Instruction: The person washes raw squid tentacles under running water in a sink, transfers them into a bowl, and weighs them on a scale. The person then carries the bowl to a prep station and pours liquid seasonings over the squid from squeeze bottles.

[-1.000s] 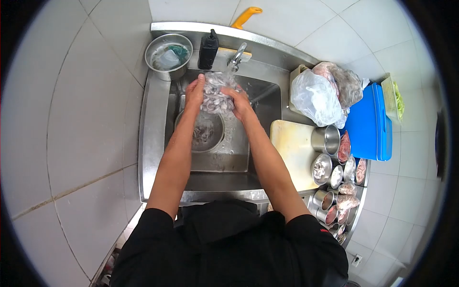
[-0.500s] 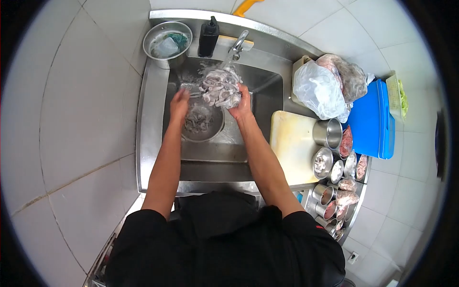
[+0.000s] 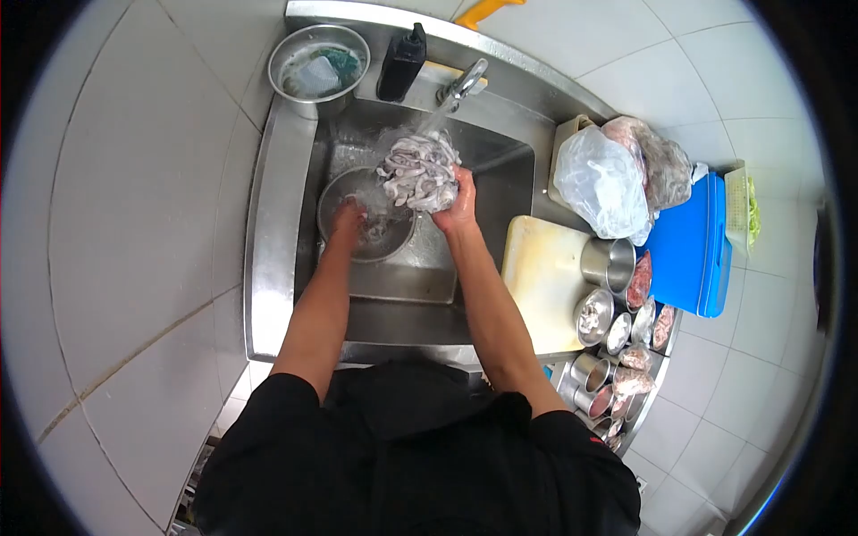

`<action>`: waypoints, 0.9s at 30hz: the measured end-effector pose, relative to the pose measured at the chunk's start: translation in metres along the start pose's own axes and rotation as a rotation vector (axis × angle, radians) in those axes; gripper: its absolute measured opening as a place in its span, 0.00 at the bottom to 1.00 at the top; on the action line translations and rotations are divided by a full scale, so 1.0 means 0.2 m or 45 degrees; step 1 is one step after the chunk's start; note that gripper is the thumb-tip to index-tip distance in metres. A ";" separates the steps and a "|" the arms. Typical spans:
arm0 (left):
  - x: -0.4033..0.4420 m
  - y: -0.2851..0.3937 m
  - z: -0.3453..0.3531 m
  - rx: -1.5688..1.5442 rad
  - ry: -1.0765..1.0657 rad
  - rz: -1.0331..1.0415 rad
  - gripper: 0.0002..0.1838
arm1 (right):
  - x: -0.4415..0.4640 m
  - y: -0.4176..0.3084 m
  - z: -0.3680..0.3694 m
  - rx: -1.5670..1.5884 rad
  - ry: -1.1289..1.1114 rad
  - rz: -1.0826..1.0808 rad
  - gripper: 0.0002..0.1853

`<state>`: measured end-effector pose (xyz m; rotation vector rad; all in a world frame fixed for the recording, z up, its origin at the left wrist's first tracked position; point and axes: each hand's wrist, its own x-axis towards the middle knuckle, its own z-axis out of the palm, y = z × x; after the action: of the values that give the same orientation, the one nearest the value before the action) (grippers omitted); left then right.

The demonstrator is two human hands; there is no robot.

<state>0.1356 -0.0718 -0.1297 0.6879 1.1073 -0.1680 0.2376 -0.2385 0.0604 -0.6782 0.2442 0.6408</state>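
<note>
My right hand [image 3: 456,204] holds a bundle of pale grey, squid-like strips [image 3: 418,170] from its right side. Water runs onto the bundle from the faucet [image 3: 466,80]. Below and to the left, my left hand [image 3: 349,214] reaches into a round metal bowl [image 3: 325,223] in the sink [image 3: 402,284]. More of the same strips [image 3: 375,230] lie in the bowl's water. The fingers of my left hand are blurred and partly under water, so their hold cannot be made out.
A metal bowl [image 3: 320,100] with a green scrubber and a black pump bottle [image 3: 402,62] stand behind the sink. At right are a cutting board [image 3: 541,281], plastic bags [image 3: 601,183], a blue box [image 3: 688,246] and several metal containers [image 3: 608,263].
My left hand has left the bundle and gone down into the bowl. My right hand still holds the bundle under the water. The whole view has shifted and turned slightly.
</note>
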 end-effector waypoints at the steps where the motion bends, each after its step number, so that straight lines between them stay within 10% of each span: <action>1: -0.09 0.09 0.07 -0.002 0.000 0.013 0.21 | 0.03 0.00 -0.01 0.012 0.016 0.010 0.27; 9: -0.81 0.42 0.48 0.081 -0.450 0.742 0.16 | 0.02 0.04 0.01 -0.004 -0.007 -0.056 0.27; 18: -0.84 0.58 0.57 0.535 -0.344 1.263 0.16 | -0.03 -0.03 0.10 -0.046 -0.020 -0.139 0.27; 25: -0.80 0.69 0.64 0.853 -0.478 1.264 0.13 | -0.05 -0.06 0.06 0.002 -0.079 -0.133 0.31; 27: -0.80 0.67 0.69 0.107 -0.761 0.850 0.13 | -0.06 -0.06 0.08 0.192 -0.106 -0.149 0.33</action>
<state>0.2286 -0.0801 0.1022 0.9679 0.2682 0.1499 0.2358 -0.2403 0.0825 -0.5155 0.1724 0.5317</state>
